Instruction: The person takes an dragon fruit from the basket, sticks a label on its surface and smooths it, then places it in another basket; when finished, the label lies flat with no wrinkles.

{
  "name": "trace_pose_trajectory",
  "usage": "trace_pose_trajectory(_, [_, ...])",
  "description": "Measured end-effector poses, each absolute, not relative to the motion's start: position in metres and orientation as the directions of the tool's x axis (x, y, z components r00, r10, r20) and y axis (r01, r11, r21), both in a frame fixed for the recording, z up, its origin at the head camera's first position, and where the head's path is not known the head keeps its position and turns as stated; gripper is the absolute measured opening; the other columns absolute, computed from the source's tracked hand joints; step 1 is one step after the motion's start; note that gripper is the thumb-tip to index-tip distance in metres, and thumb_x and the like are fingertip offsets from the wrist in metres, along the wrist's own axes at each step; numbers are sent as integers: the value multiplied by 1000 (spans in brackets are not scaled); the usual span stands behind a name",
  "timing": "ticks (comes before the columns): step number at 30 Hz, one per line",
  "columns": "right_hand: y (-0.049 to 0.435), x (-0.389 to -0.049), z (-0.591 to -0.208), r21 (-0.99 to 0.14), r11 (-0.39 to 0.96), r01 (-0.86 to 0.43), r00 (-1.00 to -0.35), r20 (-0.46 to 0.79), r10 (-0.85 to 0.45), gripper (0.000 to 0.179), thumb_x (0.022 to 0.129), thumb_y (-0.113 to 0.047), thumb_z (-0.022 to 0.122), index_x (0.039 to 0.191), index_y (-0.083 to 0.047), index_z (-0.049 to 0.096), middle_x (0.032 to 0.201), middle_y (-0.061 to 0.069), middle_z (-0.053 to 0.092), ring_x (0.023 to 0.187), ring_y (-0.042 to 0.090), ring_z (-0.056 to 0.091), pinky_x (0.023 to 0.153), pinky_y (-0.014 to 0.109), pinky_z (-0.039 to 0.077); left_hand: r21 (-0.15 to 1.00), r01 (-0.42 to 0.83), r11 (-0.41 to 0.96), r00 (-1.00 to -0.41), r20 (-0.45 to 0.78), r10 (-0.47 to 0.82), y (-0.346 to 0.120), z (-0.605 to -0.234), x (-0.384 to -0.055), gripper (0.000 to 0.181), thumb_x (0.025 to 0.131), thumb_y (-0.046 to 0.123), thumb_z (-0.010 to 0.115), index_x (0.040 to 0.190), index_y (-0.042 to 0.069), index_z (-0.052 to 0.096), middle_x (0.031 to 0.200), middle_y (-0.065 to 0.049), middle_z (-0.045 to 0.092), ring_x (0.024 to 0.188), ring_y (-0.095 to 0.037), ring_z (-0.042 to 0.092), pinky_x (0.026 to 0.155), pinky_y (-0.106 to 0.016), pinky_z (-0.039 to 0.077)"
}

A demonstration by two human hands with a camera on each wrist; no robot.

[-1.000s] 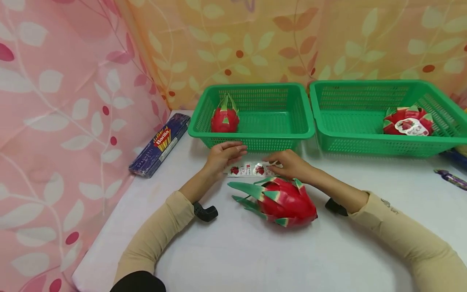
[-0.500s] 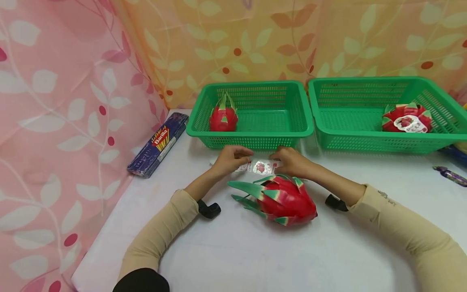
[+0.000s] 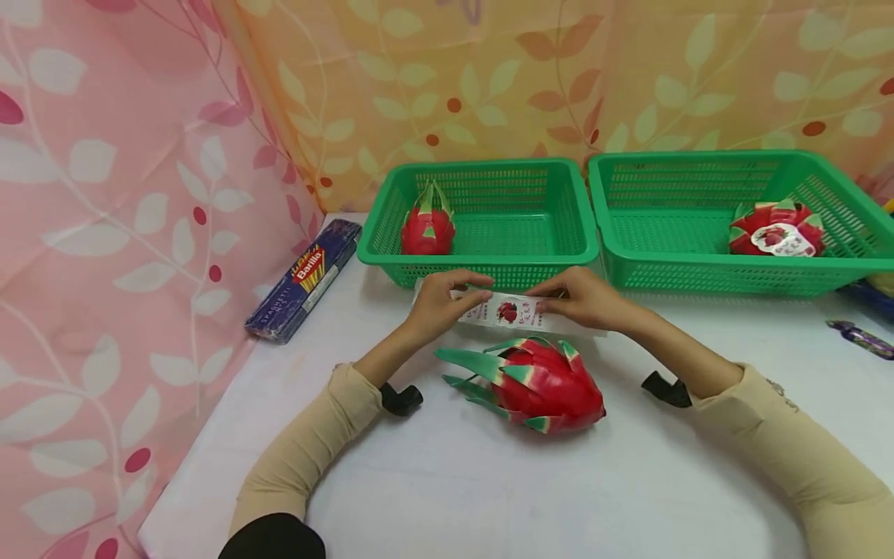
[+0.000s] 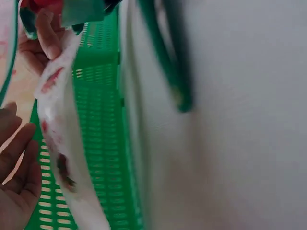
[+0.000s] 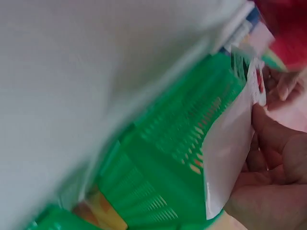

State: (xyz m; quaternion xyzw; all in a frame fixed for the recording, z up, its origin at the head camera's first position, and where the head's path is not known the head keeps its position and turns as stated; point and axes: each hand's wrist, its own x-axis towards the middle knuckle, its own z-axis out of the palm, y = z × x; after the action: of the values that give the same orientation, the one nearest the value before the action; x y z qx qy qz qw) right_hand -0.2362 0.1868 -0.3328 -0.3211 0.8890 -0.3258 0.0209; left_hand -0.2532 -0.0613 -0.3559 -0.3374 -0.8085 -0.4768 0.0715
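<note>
A white strip of stickers (image 3: 508, 311) printed with red dragon fruits is raised off the table, standing on edge behind a large dragon fruit (image 3: 552, 388). My right hand (image 3: 583, 299) pinches the strip between thumb and fingers; the right wrist view shows the thumb on the strip's sticker side (image 5: 228, 148). My left hand (image 3: 443, 307) is by the strip's left part, its thumb and index finger apart. In the left wrist view, the relaxed fingers of the left hand (image 4: 17, 167) lie right beside the strip (image 4: 60, 129). The big fruit lies on its side, green leaves pointing left.
Behind the hands stand two green baskets. The left basket (image 3: 489, 272) holds a dragon fruit (image 3: 427, 231); the right basket (image 3: 698, 273) holds another dragon fruit (image 3: 743, 233) bearing a sticker. A Barilla spaghetti box (image 3: 303, 281) lies left, a purple wrapped item (image 3: 862, 339) right.
The sticker strip has come up from lying on the table and now tilts toward the camera. The right hand has moved slightly right, the left hand slightly right and up. The big fruit stays put.
</note>
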Motion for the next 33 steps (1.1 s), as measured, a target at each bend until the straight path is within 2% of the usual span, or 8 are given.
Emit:
trace_pose_trajectory(5, [196, -234, -316, -624, 546, -559, -780, 173, -601, 25, 83, -4, 65, 107, -1, 67, 102, 15, 69, 88, 18, 65, 68, 18, 51, 699, 655, 287, -723, 469, 507, -57, -346, -254, 26, 84, 19, 67, 107, 9, 68, 110, -6, 67, 108, -16, 58, 81, -29, 55])
trace_pose_trajectory(9, [197, -235, -310, -655, 499, -567, -754, 170, -634, 25, 83, -4, 65, 108, 0, 67, 101, 14, 69, 77, 10, 59, 58, 18, 46, 745, 612, 265, -745, 430, 510, -55, -345, -252, 24, 83, 19, 67, 104, 7, 70, 106, -6, 68, 105, -14, 60, 79, -27, 55])
trace_pose_trajectory(13, [198, -235, -309, -677, 480, -558, -743, 152, -651, 25, 84, -7, 65, 108, -1, 67, 98, 11, 70, 70, 8, 56, 55, 18, 47, 773, 584, 249, -760, 413, 502, -54, -345, -250, 20, 82, 18, 69, 98, 5, 71, 97, -6, 71, 97, -12, 63, 82, -32, 53])
trace_pose_trajectory(17, [199, -235, -307, -692, 472, -546, -741, 136, -657, 24, 85, -9, 65, 108, -3, 67, 97, 9, 70, 72, 11, 59, 59, 20, 51, 828, 517, 216, -783, 356, 509, -56, -343, -251, 17, 82, 17, 69, 95, 6, 72, 90, -6, 71, 78, -11, 63, 66, -28, 52])
trace_pose_trajectory(20, [198, -235, -306, -695, 448, -563, -727, 157, -669, 27, 84, -8, 66, 110, -3, 66, 102, 9, 69, 82, 12, 62, 68, 19, 54, 888, 433, 157, -802, 300, 517, -58, -342, -252, 16, 82, 15, 69, 93, 4, 72, 86, -7, 71, 64, -11, 58, 52, -20, 46])
trace_pose_trajectory(24, [192, -234, -309, -695, 374, -614, -684, 233, -691, 33, 83, -7, 67, 115, -3, 63, 111, 10, 66, 100, 14, 60, 79, 18, 53, 916, 386, 109, -811, 281, 513, -59, -341, -252, 15, 82, 11, 69, 92, 0, 71, 80, -5, 70, 56, -9, 52, 47, -17, 40])
trace_pose_trajectory(28, [184, -234, -313, -684, 299, -665, -640, 316, -700, 34, 82, -7, 67, 116, -5, 63, 107, 6, 66, 93, 12, 58, 71, 18, 52, 927, 362, 99, -820, 267, 507, -58, -339, -251, 16, 82, 9, 68, 92, -3, 71, 74, 0, 69, 50, -9, 47, 42, -19, 36])
trace_pose_trajectory(33, [179, -235, -317, -668, 278, -691, -638, 382, -668, 26, 80, -3, 69, 106, -4, 69, 93, 4, 68, 80, 8, 57, 60, 18, 47, 936, 339, 91, -827, 250, 503, -57, -338, -250, 17, 82, 9, 68, 93, -3, 70, 76, 1, 70, 51, -9, 48, 43, -19, 37])
